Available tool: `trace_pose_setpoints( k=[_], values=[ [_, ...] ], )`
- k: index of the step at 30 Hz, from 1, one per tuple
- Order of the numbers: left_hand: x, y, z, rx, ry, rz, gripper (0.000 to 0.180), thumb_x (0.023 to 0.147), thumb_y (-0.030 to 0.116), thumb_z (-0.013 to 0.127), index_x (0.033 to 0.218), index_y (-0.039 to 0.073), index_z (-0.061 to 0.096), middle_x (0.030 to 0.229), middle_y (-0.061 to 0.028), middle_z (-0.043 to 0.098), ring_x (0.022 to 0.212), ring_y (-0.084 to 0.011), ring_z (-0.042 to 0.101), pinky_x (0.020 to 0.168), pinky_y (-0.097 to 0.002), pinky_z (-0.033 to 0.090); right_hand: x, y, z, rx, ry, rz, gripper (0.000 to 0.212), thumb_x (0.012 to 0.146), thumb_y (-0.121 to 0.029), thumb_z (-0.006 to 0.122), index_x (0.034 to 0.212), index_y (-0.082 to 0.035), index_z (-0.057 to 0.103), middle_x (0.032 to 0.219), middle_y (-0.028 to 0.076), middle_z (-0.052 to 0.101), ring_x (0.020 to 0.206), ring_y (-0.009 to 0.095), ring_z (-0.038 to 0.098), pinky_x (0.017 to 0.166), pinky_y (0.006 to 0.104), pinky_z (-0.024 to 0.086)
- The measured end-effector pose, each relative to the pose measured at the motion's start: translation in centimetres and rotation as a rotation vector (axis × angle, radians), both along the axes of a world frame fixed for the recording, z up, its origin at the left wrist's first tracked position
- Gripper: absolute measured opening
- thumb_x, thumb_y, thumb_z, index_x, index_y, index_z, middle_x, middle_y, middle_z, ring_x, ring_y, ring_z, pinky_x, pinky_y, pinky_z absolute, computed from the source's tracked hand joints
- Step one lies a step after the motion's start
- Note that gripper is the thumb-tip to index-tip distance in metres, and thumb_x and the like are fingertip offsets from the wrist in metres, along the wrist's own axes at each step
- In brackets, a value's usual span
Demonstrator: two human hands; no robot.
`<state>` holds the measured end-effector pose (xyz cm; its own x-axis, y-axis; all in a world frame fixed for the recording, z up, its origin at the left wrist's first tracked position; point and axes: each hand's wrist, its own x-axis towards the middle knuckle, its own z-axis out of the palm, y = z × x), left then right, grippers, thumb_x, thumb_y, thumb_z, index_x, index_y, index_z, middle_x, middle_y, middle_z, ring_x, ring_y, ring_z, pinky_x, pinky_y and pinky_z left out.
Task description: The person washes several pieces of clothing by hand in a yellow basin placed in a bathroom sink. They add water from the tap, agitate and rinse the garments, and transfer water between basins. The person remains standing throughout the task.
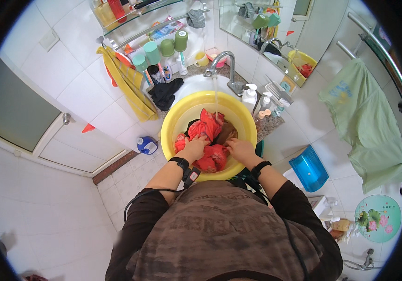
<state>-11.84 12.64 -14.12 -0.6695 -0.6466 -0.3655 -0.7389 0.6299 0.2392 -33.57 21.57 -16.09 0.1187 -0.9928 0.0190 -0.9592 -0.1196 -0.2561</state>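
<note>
A large yellow basin (168, 124) rests over the white sink (196, 84), with wet clothes lying in water inside it. Most of the cloth is a red garment (206, 124), bunched up. Brown cloth (229, 132) lies to its right, and some black cloth shows at its left. My left hand (196, 148) is closed on the red garment, its fingertips sunk in the folds. At the right side of the basin, my right hand (240, 150) pinches the edge of the same garment. From the curved metal faucet (229, 61) a thin stream of water falls into the basin.
Pump bottles (249, 96) stand right of the sink. Black cloth (165, 93) lies on the counter at the left, below hanging cups (151, 52) and a yellow towel (126, 82). A blue detergent bottle (147, 145) is on the floor. A blue basket (309, 168) is at the right.
</note>
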Motion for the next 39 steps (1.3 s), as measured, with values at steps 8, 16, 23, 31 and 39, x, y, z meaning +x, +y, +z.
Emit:
trace_pose_setpoints(
  k=[8, 16, 23, 31, 39],
  values=[
    [-0.6, -0.5, 0.5, 0.090, -0.024, -0.028, 0.058, 0.077, 0.015, 0.064, 0.132, 0.021, 0.050, 0.141, -0.0046, 0.042, 0.134, -0.0357, 0.031, 0.099, -0.0715, 0.024, 0.2, 0.3, -0.1, -0.035, -0.015, -0.007, 0.031, 0.086, -0.027, 0.056, 0.113, -0.011, 0.061, 0.113, 0.006, 0.062, 0.095, 0.027, 0.062, 0.078, 0.0394, 0.051],
    [-3.2, -4.5, -0.6, -0.003, 0.243, 0.383, 0.081, 0.073, 0.033, 0.075, 0.142, 0.026, 0.032, 0.145, -0.0143, 0.032, 0.134, -0.0337, 0.031, 0.100, -0.0657, 0.029, 0.4, 0.5, -0.1, -0.050, 0.012, -0.042, 0.032, 0.085, -0.026, 0.058, 0.113, -0.011, 0.061, 0.117, 0.006, 0.059, 0.094, 0.027, 0.063, 0.077, 0.0394, 0.051],
    [-4.6, -3.3, -2.0, -0.096, 0.214, 0.218, 0.044, 0.073, 0.008, 0.062, 0.113, 0.024, 0.057, 0.130, 0.0003, 0.046, 0.124, -0.0296, 0.041, 0.093, -0.0635, 0.035, 0.6, 0.9, 0.0, -0.052, 0.008, -0.086, 0.033, 0.084, -0.027, 0.060, 0.113, -0.011, 0.061, 0.118, 0.007, 0.057, 0.095, 0.027, 0.062, 0.078, 0.0400, 0.051],
    [-4.0, -1.7, -2.0, -0.085, 0.511, -0.057, 0.019, 0.072, -0.002, 0.053, 0.076, 0.010, 0.067, 0.088, -0.0047, 0.065, 0.100, -0.0316, 0.054, 0.080, -0.0417, 0.048, 0.8, 1.2, 0.4, -0.008, 0.001, -0.092, 0.031, 0.082, -0.026, 0.060, 0.109, -0.009, 0.062, 0.117, 0.012, 0.058, 0.098, 0.028, 0.061, 0.081, 0.0395, 0.051],
    [-1.0, -3.5, -1.7, -0.111, 0.453, 0.164, 0.068, 0.077, 0.015, 0.068, 0.138, 0.023, 0.037, 0.139, -0.0166, 0.038, 0.123, -0.0362, 0.044, 0.101, -0.0464, 0.037, 0.7, 1.4, -0.1, -0.054, -0.041, -0.107, 0.030, 0.082, -0.024, 0.061, 0.108, -0.008, 0.062, 0.122, 0.012, 0.057, 0.100, 0.029, 0.061, 0.082, 0.0395, 0.051]
  ],
)
